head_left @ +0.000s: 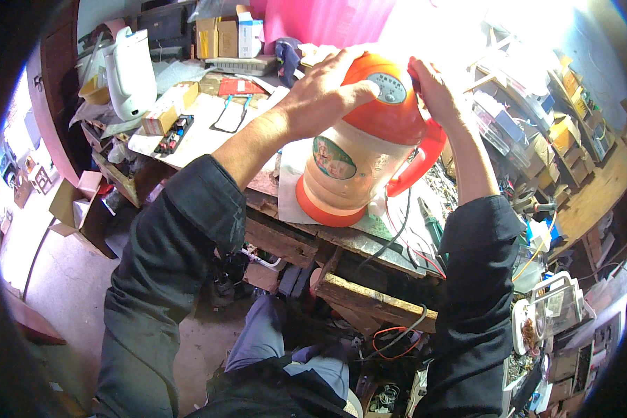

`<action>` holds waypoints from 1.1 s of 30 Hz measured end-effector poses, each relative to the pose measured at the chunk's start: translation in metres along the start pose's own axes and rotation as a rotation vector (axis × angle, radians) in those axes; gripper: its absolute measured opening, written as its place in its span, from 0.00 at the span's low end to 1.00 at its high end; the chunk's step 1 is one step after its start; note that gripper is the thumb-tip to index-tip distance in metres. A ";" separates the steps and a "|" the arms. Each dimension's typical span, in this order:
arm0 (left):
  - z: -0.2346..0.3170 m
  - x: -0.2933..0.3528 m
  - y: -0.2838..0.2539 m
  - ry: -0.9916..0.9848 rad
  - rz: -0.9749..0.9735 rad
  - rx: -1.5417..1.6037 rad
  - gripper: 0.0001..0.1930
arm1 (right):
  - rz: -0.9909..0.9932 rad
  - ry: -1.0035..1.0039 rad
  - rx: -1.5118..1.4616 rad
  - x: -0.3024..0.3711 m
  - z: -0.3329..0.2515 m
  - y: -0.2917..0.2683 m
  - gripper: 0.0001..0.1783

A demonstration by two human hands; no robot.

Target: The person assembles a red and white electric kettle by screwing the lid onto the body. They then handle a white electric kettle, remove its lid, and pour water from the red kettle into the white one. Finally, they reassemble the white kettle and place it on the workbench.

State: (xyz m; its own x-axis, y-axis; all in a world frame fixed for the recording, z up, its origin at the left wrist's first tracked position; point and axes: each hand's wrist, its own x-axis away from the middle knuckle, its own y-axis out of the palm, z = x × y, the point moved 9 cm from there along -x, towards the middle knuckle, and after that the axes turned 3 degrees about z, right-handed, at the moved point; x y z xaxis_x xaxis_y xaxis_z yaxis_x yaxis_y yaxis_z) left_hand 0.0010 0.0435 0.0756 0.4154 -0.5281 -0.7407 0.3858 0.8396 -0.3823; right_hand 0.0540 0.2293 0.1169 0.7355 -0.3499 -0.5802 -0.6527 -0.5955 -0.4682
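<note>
An orange and cream soymilk maker point(348, 153), with a handle on its right and an oval picture label on its body, stands slightly tilted in view on the workbench in front of me. My left hand point(327, 90) grips the left side of its orange head, thumb beside the grey control panel point(386, 89). On the opposite side of the head, above the red handle point(425, 164), my right hand point(435, 90) is pressed with fingers bent round the edge. The far fingertips of both hands are partly hidden. A dark cable point(402, 226) runs down near the handle.
On the bench to the left lie blue-handled pliers or a similar tool point(231, 111), a cardboard box point(169, 108) and a white kettle-like appliance point(129, 73). An open wooden drawer point(376, 301) juts out below. Crowded shelves point(571, 146) fill the right side.
</note>
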 end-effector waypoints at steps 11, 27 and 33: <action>-0.002 -0.002 0.000 0.027 0.022 -0.021 0.38 | 0.009 -0.029 0.015 0.001 -0.004 -0.001 0.24; 0.001 0.002 -0.001 0.032 0.034 0.003 0.40 | -0.010 -0.019 0.086 0.003 -0.010 0.000 0.25; -0.003 -0.001 0.003 0.022 0.010 -0.027 0.39 | -0.029 -0.063 0.014 -0.009 0.008 -0.002 0.24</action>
State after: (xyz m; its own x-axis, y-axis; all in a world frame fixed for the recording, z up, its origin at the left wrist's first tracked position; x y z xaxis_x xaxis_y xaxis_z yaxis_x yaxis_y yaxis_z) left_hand -0.0004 0.0466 0.0735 0.4012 -0.5168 -0.7563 0.3590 0.8483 -0.3892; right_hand 0.0469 0.2395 0.1181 0.7416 -0.2864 -0.6067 -0.6340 -0.5947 -0.4943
